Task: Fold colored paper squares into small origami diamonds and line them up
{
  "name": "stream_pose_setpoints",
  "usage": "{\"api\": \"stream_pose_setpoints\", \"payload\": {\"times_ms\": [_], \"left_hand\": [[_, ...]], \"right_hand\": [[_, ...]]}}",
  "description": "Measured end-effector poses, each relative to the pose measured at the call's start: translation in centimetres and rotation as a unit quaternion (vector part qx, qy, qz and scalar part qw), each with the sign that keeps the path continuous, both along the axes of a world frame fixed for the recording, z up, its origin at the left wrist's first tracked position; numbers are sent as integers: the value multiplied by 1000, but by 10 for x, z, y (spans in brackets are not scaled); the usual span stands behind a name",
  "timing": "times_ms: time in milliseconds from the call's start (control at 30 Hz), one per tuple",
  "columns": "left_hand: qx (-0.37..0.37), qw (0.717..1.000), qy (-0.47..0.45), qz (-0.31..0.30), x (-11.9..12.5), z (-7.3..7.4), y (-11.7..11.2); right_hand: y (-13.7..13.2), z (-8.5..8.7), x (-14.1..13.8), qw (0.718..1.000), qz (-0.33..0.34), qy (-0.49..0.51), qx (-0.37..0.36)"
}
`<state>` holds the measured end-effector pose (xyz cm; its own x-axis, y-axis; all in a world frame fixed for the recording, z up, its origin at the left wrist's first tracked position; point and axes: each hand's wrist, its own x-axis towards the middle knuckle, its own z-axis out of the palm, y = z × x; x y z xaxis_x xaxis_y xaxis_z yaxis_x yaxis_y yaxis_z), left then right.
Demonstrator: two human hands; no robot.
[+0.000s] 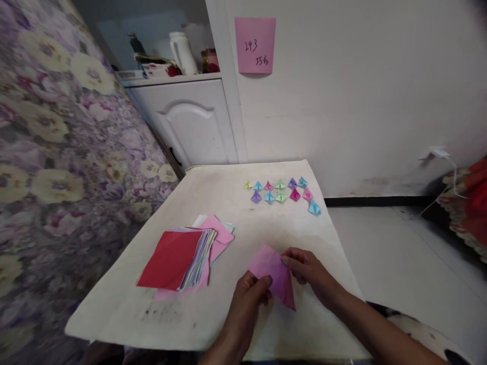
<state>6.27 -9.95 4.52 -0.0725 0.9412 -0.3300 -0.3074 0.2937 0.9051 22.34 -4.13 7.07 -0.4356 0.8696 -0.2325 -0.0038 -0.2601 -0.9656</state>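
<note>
A pink sheet of origami paper (276, 276), partly folded with crease lines on it, is held up between my two hands above the front right of the table. My left hand (249, 296) pinches its lower left side, thumb on top and the other fingers underneath. On the upper right edge, my right hand (302, 266) grips it between thumb and index finger. The paper's lower corner points down toward the table's front edge. To the left lies a stack of coloured paper (171, 258) with a red sheet on top.
Small folded paper pieces (280, 197) in several colours stand in rows at the table's (216, 192) back right. Loose pink sheets (217, 238) stick out from the stack. Behind are a white cabinet (194, 119) and a wall with a pink note (255, 45). A floral curtain (76, 152) hangs left.
</note>
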Motion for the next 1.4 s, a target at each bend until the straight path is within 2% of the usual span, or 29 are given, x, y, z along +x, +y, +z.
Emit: {"api": "stream_pose_setpoints", "payload": {"times_ms": [100,200,333,567,800,1000,1167,1333,1400], "left_hand": [[16,1000,-15,2,0,3,-1],[30,997,-63,-25,2,11,-1],[23,993,-115,-28,4,18,-1],[0,987,-156,-25,8,19,-1],[11,989,-138,-55,9,17,-1],[-10,994,-110,-11,9,15,0],[-11,989,-145,8,8,12,2],[1,980,-191,52,8,15,5],[3,978,-198,59,9,17,5]], "right_hand": [[1,-3,1,1000,13,11,-15],[1,-6,1,999,23,24,-17],[0,-9,0,999,30,24,-19],[-4,-3,-3,999,22,46,-10],[-3,-1,-6,998,14,61,-7],[-2,-2,-5,999,25,28,35],[-2,-3,-2,997,11,76,9],[-3,-8,-2,995,77,64,5],[-5,-10,-4,996,74,50,7]]}}
